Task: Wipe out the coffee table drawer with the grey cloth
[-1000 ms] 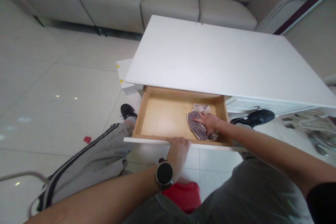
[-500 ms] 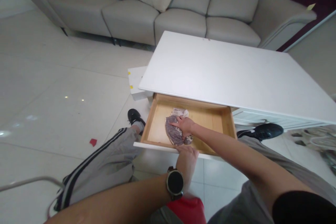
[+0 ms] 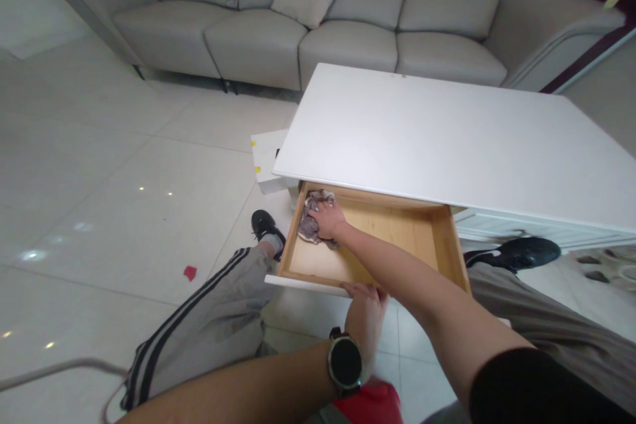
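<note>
A wooden drawer (image 3: 397,232) stands pulled out from under a white coffee table (image 3: 447,139). My right hand (image 3: 328,220) lies flat on a purple and white cloth (image 3: 309,217), pressing it into the drawer's far left corner. My left hand (image 3: 366,311), with a dark watch on its wrist, has its fingers curled over the drawer's white front edge (image 3: 303,283). My legs in grey striped trousers spread to either side of the drawer.
A grey sectional sofa (image 3: 318,20) with a cushion stands behind the table. A white box (image 3: 265,159) sits on the tiled floor at the table's left end. A small red scrap (image 3: 189,272) lies on the floor. Cables lie at the right edge.
My right hand has slid the cloth across the drawer floor from the right side to the far left corner. My left hand has kept its hold on the drawer front.
</note>
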Tool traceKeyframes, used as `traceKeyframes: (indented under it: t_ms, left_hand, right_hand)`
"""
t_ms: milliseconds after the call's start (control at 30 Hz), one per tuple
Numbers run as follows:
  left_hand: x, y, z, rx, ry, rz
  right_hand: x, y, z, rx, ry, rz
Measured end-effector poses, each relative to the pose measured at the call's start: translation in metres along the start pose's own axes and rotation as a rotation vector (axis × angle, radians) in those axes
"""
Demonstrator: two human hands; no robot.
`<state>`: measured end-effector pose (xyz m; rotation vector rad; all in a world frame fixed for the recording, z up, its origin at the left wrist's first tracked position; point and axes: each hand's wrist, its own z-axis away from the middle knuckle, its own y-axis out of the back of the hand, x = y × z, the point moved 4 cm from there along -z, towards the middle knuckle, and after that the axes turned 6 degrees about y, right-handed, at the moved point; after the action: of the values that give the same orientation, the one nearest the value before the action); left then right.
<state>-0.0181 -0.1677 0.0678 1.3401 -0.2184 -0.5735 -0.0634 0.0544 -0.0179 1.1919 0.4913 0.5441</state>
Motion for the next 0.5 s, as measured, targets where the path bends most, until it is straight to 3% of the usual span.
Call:
traceKeyframes:
  t_ms: [167, 500]
  left_hand:
    - [-0.007, 0.014, 0.001, -0.085, -0.039, -0.017]
    - [-0.009, 0.01, 0.0, -0.088, -0.043, 0.034]
  right_hand:
    - [0.036, 0.001, 0.015, -0.065, -0.028, -0.003]
    - [0.137, -0.031, 0.143, -0.139, -0.266, 0.016]
